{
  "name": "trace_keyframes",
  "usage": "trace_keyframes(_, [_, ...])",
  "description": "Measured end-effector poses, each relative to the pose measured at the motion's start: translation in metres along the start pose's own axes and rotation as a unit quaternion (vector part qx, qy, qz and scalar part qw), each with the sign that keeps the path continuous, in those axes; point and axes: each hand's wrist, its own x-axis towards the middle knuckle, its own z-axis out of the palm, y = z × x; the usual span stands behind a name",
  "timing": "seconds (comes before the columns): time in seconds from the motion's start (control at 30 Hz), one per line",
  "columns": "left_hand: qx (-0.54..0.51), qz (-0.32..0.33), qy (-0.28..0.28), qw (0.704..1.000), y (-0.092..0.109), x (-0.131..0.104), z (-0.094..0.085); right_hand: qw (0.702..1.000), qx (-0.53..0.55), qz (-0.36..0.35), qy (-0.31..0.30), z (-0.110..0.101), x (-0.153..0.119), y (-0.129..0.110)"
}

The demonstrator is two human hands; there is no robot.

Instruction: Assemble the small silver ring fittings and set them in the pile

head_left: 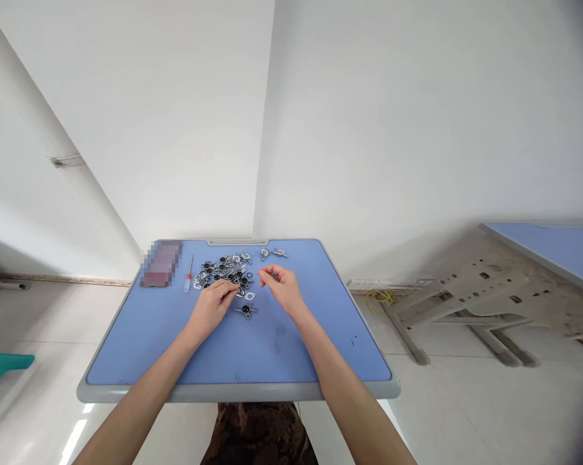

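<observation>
A cluster of small metal fittings (222,267) with black round centres lies on the blue desk. My left hand (214,305) is at the near edge of this cluster, thumb and forefinger pinched together; what is between them, if anything, is too small to make out. My right hand (282,289) hovers just right of the cluster with its fingertips drawn together, and I cannot tell what they hold. Between and below the hands are a flat pale gasket-like plate (250,296) and a single metal fitting (245,310). A black ring (249,275) rests near my right fingertips.
Left of the cluster lies a screwdriver (188,280) with a red and clear handle, beside a partly blurred dark reddish flat object (161,263). Two metal pieces (273,253) sit at the back. Another desk (553,248) stands right; a green stool (3,367) is at left.
</observation>
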Motion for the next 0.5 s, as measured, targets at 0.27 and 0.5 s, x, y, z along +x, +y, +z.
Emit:
trace_keyframes(0.27, [0.086,0.037,-0.060,0.994,-0.009,-0.003,0.003,1.000,-0.023,0.004,0.012,-0.010,0.008,0.004])
trace_keyframes(0.5, [0.139,0.039,-0.082,0.986,-0.011,-0.004,0.007,0.991,-0.120,-0.015,-0.062,-0.005,0.007,0.013])
